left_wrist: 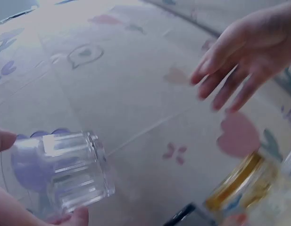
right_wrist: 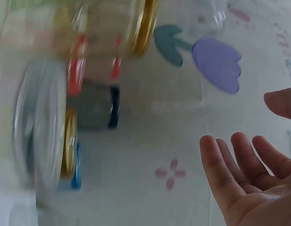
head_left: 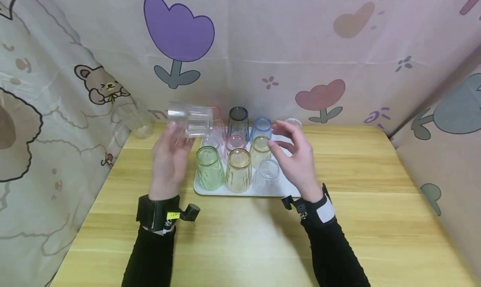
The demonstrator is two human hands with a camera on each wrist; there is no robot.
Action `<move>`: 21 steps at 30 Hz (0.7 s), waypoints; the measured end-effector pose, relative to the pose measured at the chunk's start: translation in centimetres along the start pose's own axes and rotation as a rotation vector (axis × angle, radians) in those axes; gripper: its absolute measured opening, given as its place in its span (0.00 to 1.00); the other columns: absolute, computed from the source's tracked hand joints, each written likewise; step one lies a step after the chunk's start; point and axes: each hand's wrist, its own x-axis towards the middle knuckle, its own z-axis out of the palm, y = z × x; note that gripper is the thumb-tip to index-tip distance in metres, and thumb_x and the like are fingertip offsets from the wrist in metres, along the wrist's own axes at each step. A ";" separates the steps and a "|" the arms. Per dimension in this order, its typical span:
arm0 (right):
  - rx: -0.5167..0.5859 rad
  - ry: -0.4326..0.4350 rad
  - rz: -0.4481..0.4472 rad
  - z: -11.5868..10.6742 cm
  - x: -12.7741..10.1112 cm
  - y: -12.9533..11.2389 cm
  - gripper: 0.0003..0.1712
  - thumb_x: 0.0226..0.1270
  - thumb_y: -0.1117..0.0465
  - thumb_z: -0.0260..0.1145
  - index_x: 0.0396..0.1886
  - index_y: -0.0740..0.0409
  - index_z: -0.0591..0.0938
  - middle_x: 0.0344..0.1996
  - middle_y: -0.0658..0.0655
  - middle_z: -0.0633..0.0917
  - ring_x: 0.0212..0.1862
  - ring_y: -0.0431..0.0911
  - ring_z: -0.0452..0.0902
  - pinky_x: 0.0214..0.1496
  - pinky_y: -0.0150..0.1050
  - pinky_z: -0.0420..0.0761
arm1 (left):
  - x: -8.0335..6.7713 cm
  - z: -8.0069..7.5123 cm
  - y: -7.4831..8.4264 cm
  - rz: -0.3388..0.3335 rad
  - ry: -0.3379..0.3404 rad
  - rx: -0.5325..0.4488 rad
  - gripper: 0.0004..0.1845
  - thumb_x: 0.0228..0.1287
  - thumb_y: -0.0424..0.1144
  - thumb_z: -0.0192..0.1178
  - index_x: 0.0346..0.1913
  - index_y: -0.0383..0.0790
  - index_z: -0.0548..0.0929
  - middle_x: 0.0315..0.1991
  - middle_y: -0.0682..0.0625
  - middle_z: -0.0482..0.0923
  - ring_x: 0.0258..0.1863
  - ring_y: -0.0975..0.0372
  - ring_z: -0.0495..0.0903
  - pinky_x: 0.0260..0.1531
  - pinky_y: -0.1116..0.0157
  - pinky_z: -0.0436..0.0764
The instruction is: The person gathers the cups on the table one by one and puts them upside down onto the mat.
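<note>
Green cup (head_left: 209,168) fronts crowded tray (head_left: 210,191); seemingly ten cups.

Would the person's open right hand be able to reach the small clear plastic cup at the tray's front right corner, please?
Probably yes: the right hand hovers open and empty just beside the clear plastic cup, with nothing between them.

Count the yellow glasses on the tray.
2. One yellow glass stands in the front row of the tray, beside the green glass; the other yellow glass is behind it, near the right hand. Hands may hide more.
</note>
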 end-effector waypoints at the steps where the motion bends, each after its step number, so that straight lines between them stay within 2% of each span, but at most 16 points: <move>1: 0.018 -0.011 -0.005 0.4 0.0 -0.3 0.31 0.66 0.77 0.69 0.68 0.68 0.75 0.59 0.64 0.82 0.61 0.54 0.79 0.57 0.36 0.84 | -0.1 0.3 -0.2 -0.008 -0.037 0.002 0.11 0.71 0.39 0.67 0.52 0.39 0.84 0.60 0.46 0.79 0.62 0.53 0.75 0.67 0.62 0.75; 6: 0.139 -0.045 -0.007 1.9 -0.4 -1.7 0.38 0.63 0.80 0.69 0.73 0.68 0.70 0.65 0.63 0.78 0.63 0.56 0.78 0.58 0.40 0.84 | -0.9 1.4 -0.9 -0.053 -0.153 -0.019 0.14 0.65 0.42 0.73 0.47 0.41 0.82 0.51 0.50 0.83 0.55 0.58 0.79 0.63 0.63 0.78; 10: 0.239 -0.083 -0.012 3.1 -0.9 -2.6 0.44 0.60 0.81 0.69 0.76 0.66 0.67 0.70 0.62 0.73 0.66 0.60 0.75 0.61 0.45 0.83 | -1.8 2.2 -1.6 -0.070 -0.205 -0.030 0.16 0.59 0.43 0.77 0.45 0.42 0.84 0.54 0.51 0.82 0.59 0.58 0.79 0.62 0.62 0.80; 13: 0.281 -0.099 -0.007 3.6 -1.0 -3.0 0.47 0.59 0.79 0.71 0.78 0.63 0.65 0.73 0.61 0.70 0.68 0.61 0.73 0.63 0.46 0.82 | -2.3 2.8 -2.4 -0.089 -0.268 -0.003 0.26 0.56 0.46 0.79 0.55 0.42 0.83 0.60 0.49 0.79 0.61 0.56 0.78 0.59 0.63 0.81; 17: 0.294 -0.090 0.001 3.9 -1.4 -3.1 0.50 0.58 0.75 0.75 0.79 0.62 0.64 0.74 0.61 0.69 0.69 0.58 0.72 0.64 0.45 0.82 | -3.1 3.5 -3.8 -0.133 -0.339 0.059 0.40 0.54 0.51 0.79 0.67 0.41 0.74 0.62 0.48 0.76 0.60 0.57 0.77 0.54 0.67 0.82; 21: 0.279 -0.073 -0.010 3.9 -1.6 -3.1 0.50 0.58 0.70 0.77 0.79 0.62 0.65 0.72 0.62 0.71 0.68 0.55 0.73 0.63 0.43 0.82 | -3.9 4.0 -4.9 -0.169 -0.348 0.085 0.39 0.53 0.52 0.79 0.64 0.41 0.72 0.61 0.48 0.74 0.59 0.58 0.77 0.52 0.67 0.83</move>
